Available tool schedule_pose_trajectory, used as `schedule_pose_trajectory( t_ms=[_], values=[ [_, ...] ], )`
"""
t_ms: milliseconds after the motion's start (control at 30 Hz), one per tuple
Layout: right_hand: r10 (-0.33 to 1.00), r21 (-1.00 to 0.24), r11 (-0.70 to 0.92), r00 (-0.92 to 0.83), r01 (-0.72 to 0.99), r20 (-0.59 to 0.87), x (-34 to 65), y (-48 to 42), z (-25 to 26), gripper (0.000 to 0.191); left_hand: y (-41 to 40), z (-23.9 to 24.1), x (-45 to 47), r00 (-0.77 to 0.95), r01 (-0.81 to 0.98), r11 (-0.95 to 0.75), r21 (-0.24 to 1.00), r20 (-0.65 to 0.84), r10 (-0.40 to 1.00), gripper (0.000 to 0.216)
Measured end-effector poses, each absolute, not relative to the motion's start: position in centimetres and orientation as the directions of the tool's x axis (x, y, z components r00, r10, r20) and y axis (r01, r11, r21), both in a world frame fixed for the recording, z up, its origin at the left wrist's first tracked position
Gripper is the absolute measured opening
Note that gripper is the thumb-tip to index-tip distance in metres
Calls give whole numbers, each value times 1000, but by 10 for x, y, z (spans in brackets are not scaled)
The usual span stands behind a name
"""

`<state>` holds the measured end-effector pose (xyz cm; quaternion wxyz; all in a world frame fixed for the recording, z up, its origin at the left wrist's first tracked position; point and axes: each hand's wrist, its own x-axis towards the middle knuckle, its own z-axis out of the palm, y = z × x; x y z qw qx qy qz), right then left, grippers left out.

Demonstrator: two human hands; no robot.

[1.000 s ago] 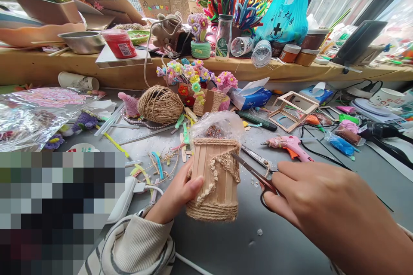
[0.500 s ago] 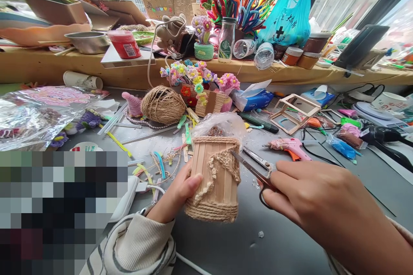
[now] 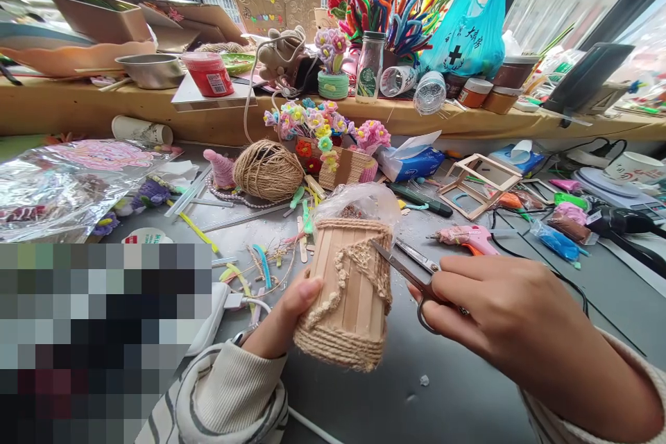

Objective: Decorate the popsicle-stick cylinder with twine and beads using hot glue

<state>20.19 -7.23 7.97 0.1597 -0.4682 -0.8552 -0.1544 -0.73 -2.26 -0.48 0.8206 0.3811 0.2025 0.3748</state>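
Observation:
My left hand (image 3: 291, 309) grips the left side of a cup-shaped holder (image 3: 359, 305) covered in wooden sticks, its thumb on the front. Twine is wound round its top and base, and a rope-like trim (image 3: 338, 284) runs down its front. Clear plastic (image 3: 359, 201) with small reddish-brown bits inside pokes out of the top. My right hand (image 3: 483, 305) is closed round the handles of a pair of scissors (image 3: 411, 277). The blades are spread, one tip at the twine trim near the holder's upper right, the other beside the holder.
Behind the holder lie a ball of twine (image 3: 268, 170) and a box of fuzzy flowers (image 3: 340, 170). To the right are a pink glue gun (image 3: 465, 237), a wooden frame (image 3: 481, 184) and a blue tissue pack (image 3: 416, 161). Coloured scraps (image 3: 265, 267) and a white cable (image 3: 312, 427) lie on the grey table.
The holder tilts slightly more, its base shifting a little left and down. The scissors stay spread with a tip at the trim. The whole view has shifted slightly.

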Motion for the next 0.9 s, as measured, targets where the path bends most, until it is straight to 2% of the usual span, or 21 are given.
schedule_pose_trajectory(
  t_ms=[167,400,733,900],
  values=[
    [758,97,492,-480,865,441,203,-77,82,37,-22,-2,-5,635,-465,427,776,-44,771,39],
    [783,170,394,-427,903,452,205,-81,84,34,-23,-1,-5,571,-483,382,788,-47,820,53],
    [790,223,352,-416,909,451,204,-83,85,33,-22,-4,-4,537,-454,314,834,-24,843,50],
    [805,231,334,-404,914,434,205,-84,85,32,-24,0,-5,522,-406,326,854,-76,850,56]
  ],
)
